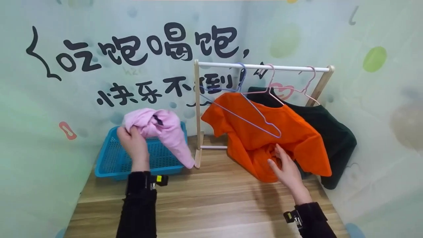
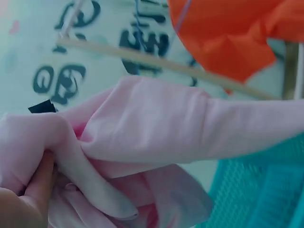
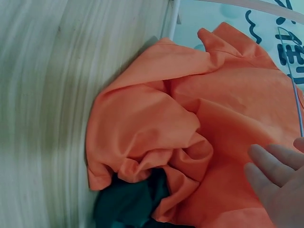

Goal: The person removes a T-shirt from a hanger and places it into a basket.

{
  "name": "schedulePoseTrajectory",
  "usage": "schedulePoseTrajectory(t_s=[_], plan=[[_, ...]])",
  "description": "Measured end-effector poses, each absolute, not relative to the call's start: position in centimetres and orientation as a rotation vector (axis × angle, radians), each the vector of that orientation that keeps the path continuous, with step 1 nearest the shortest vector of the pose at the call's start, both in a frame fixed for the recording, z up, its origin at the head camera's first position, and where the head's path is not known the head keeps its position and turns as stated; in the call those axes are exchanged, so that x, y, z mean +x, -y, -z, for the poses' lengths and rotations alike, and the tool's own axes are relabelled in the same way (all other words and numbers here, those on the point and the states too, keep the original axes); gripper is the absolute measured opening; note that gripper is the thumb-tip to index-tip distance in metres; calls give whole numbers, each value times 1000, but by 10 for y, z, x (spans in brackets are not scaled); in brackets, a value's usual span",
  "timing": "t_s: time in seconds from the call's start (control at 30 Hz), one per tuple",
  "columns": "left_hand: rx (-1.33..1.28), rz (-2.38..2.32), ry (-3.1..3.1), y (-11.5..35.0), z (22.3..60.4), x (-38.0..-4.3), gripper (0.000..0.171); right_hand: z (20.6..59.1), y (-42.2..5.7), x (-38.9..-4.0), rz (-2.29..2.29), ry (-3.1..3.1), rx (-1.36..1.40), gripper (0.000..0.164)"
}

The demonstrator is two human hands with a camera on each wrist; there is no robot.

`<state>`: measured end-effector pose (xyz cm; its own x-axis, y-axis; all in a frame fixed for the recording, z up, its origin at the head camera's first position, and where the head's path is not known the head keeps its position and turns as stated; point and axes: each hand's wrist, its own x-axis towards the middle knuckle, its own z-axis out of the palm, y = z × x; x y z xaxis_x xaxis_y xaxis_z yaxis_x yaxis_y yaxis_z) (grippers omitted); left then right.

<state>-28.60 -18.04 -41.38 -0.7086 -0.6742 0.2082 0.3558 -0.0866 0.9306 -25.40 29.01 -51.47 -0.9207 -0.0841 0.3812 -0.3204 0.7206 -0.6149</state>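
Above the blue basket (image 1: 109, 155), my left hand (image 1: 134, 145) grips a bunched pink garment (image 1: 170, 127), one narrow end of it dangling to the right. The left wrist view shows the thumb pressed into the pink folds (image 2: 152, 123); the other fingers are hidden. My right hand (image 1: 287, 168) is spread in front of an orange shirt (image 1: 251, 112), holding nothing; whether it touches the cloth I cannot tell. That shirt hangs from a pink hanger (image 1: 271, 79), its lower part bunched up. A bare purple hanger (image 1: 244, 96) hangs in front of it.
A small rack with a white rail (image 1: 284, 67) and wooden posts stands on the wood-grain table (image 1: 211, 205). Behind the orange shirt a dark green top (image 1: 333, 132) hangs on another pink hanger (image 1: 310, 84). A printed backdrop (image 1: 82, 19) closes off the back and sides.
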Motion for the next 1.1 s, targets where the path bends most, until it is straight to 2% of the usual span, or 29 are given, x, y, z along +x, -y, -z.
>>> schedulePoseTrajectory(t_s=[0.13,0.33,0.63,1.1], plan=[[438,1738,1832,197,434,-292,31,508,-291,-252,-975,2475,309,57],[394,1584,2295,207,469,-294,52,493,-287,-249,-911,2294,351,42],[148,1282,2581,207,498,-296,61,447,-282,-258,-807,2140,413,39],[16,914,2756,187,522,-282,68,401,-285,-295,-702,2224,362,42]])
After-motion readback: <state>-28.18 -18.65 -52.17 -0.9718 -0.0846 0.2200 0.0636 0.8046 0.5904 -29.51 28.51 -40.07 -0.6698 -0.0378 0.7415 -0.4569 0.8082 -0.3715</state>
